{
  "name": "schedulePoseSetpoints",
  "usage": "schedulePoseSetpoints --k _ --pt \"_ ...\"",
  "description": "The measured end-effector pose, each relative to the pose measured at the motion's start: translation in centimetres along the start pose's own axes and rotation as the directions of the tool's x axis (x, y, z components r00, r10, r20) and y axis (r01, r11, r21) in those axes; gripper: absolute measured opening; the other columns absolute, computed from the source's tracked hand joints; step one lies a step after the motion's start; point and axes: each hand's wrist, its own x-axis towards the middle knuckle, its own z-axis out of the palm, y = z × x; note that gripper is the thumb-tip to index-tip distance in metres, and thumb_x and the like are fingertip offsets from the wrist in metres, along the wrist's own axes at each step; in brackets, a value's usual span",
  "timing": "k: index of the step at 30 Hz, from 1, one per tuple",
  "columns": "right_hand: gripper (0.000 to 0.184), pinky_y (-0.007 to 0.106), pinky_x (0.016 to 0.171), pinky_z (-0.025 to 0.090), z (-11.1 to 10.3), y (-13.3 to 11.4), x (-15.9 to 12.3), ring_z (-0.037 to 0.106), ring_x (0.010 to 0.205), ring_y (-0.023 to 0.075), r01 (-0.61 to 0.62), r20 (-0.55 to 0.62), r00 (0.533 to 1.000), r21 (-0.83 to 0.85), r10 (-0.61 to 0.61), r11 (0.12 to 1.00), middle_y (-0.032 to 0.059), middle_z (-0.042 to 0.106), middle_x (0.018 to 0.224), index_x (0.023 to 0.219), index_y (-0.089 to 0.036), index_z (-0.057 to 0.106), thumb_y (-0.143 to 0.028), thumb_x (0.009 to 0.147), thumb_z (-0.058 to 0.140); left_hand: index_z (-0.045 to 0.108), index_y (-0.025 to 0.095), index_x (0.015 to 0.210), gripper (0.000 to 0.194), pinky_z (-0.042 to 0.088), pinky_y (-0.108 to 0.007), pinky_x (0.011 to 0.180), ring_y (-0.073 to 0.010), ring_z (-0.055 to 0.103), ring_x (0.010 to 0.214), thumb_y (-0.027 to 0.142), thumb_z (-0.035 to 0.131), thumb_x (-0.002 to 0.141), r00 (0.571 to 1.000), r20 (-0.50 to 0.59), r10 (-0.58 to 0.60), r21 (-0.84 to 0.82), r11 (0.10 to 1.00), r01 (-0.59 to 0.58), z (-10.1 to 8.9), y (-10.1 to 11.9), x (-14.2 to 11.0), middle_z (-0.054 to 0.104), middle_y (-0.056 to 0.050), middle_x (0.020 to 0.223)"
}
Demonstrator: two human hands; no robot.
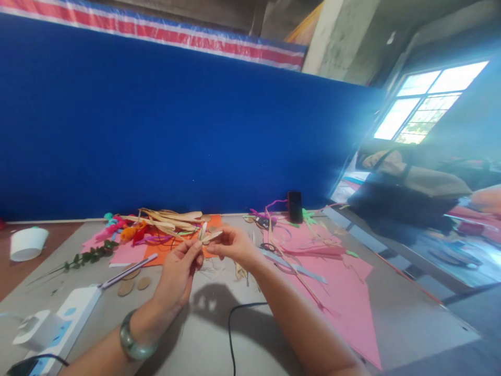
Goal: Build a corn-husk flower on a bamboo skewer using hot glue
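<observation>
Above the middle of the table, my left hand [180, 267] pinches the base of a small spray of pale petal-like strips [204, 233]. My right hand [237, 247] comes in from the other side, its thumb and fingertips closed on one strip that points right. The strips look like dried husk or raffia, but their exact kind is unclear. Just behind my hands lies a bundle of tan raffia strips [168, 221], partly over orange paper [154, 255]. A green bangle [131, 337] circles my left wrist.
Left are a power strip [74, 313], pen [127, 271], wooden discs [126, 287], leafy sprig [92, 256], coloured yarn [131, 231] and white cup [28, 244]. Right are pink paper [344, 303], scissors [268, 247] and a phone [295, 207]. A black cable [230, 329] crosses the front; a blue partition [188, 130] stands behind.
</observation>
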Motion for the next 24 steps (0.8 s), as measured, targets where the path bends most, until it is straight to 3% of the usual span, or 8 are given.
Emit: schedulePoseSetpoints --k 14,17,20,24 --pt "0.02 0.021 0.046 0.036 1.5 0.1 -0.1 0.046 0.045 0.0066 0.113 -0.146 0.985 0.108 -0.096 0.988 -0.0027 0.059 0.055 0.068 -0.016 0.068 -0.034 0.069 0.076 0.064 0.015 0.073 0.026 0.033 -0.018 0.049 -0.0068 0.041 0.05 0.037 0.077 0.068 1.0 -0.008 0.029 0.015 0.999 -0.028 0.2 -0.3 -0.2 0.051 0.004 0.054" --pt "0.022 0.02 0.046 0.035 1.5 0.2 0.0 0.046 0.044 0.0057 0.122 -0.144 0.985 0.178 -0.097 0.977 -0.0045 0.056 0.053 0.066 -0.016 0.062 -0.032 0.068 0.078 0.064 0.015 0.072 0.024 0.034 -0.018 0.049 -0.0068 0.042 0.05 0.035 0.077 0.068 1.0 -0.009 0.029 0.007 1.0 -0.028 0.2 -0.2 -0.3 0.052 0.004 0.054" --pt "0.027 0.019 0.042 0.033 1.1 0.2 0.0 0.046 0.041 0.0051 0.102 -0.146 0.987 0.233 -0.069 0.967 -0.0028 0.062 0.06 0.068 -0.017 0.055 -0.034 0.068 0.077 0.065 0.015 0.072 0.022 0.035 -0.018 0.049 -0.0069 0.044 0.05 0.034 0.077 0.068 0.999 -0.006 0.038 0.0 0.999 -0.038 0.1 0.0 -0.2 0.053 0.004 0.053" --pt "0.031 0.018 0.036 0.027 0.2 -0.4 -0.3 0.043 0.036 0.0041 0.041 -0.063 0.998 0.187 -0.029 0.982 0.0021 0.071 0.072 0.069 -0.018 0.049 -0.034 0.069 0.076 0.068 0.015 0.077 0.023 0.033 -0.017 0.046 -0.0059 0.045 0.048 0.032 0.079 0.066 0.999 -0.024 0.046 0.001 0.999 -0.046 -0.1 0.4 0.1 0.055 0.004 0.054"
